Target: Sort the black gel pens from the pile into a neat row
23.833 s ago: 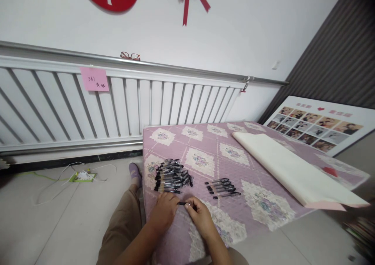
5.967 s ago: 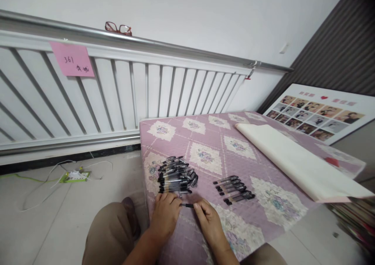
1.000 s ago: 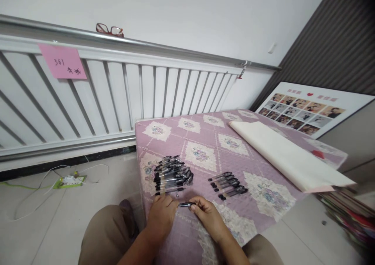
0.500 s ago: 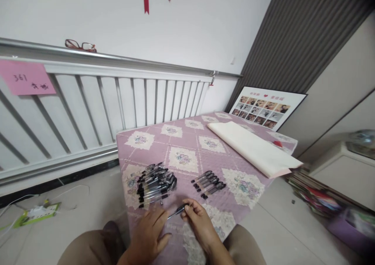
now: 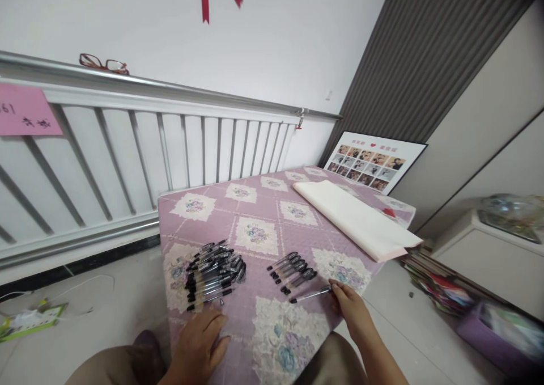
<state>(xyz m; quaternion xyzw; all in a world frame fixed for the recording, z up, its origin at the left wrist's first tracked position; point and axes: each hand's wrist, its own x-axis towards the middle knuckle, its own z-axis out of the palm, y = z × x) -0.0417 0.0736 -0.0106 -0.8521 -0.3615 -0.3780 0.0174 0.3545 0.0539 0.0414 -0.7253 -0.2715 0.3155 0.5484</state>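
Observation:
A heap of black-capped clear pens (image 5: 212, 267) lies on the pink quilted table cover (image 5: 259, 203) near its left front. A neat row of several capped pens (image 5: 292, 265) sits to its right. My right hand (image 5: 349, 305) pinches the end of one more pen (image 5: 309, 295), which lies just in front of that row. My left hand (image 5: 199, 339) rests flat on the cover just below the heap, fingers spread and holding nothing. A tiny loose piece (image 5: 221, 301) lies between my left hand and the heap.
A folded cream sheet (image 5: 355, 220) lies across the table's far right. A white slatted radiator (image 5: 140, 158) with a pink note (image 5: 25, 113) and red glasses (image 5: 102, 63) is behind. A photo board (image 5: 374, 161), a white cabinet (image 5: 488, 249) and stacked books (image 5: 437, 283) stand right.
My right hand has carried the pen from beside my left hand over to the front of the neat row. My left hand has let go and lies flat. The view has swung right.

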